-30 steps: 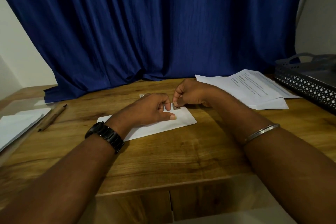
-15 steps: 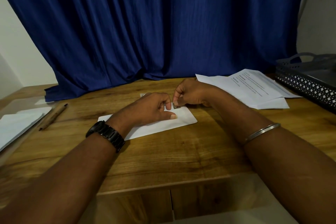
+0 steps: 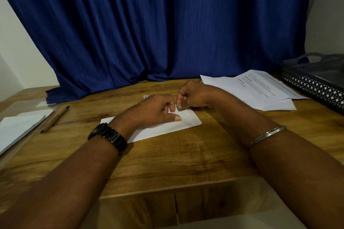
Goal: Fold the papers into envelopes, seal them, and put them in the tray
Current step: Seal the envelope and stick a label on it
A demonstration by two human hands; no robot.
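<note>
Head view: two forearms reach forward over a wooden desk [image 3: 186, 156], with a blue curtain [image 3: 149, 24] behind
Envelope [image 3: 188, 121]: white and folded, lying flat at mid-desk, partly under the left hand
Left hand [image 3: 154, 111]: rests on the envelope with the thumb laid flat on the paper and the fingers curled toward the top edge; I cannot tell whether they pinch anything
Right hand [image 3: 195, 96]: fingertips drawn together, pinching a small piece [image 3: 179, 109] at the envelope's top edge, just beside the left fingers; it is too small to name, perhaps a sticker or tape
Papers [image 3: 260, 91]: loose printed sheets to the right, between the envelope and the tray
Tray [image 3: 314, 84]: dark and perforated, at the desk's right edge; its contents are hidden
Pen [image 3: 55, 119]: lies to the left, near pale sheets [image 3: 16, 128]
Step in hand: sealing, as I judge it; this envelope looks fully folded
Next move: likely needs the piece pressed across the flap while the left hand holds the envelope against sliding, then a carry to the right over the papers into the tray
</note>
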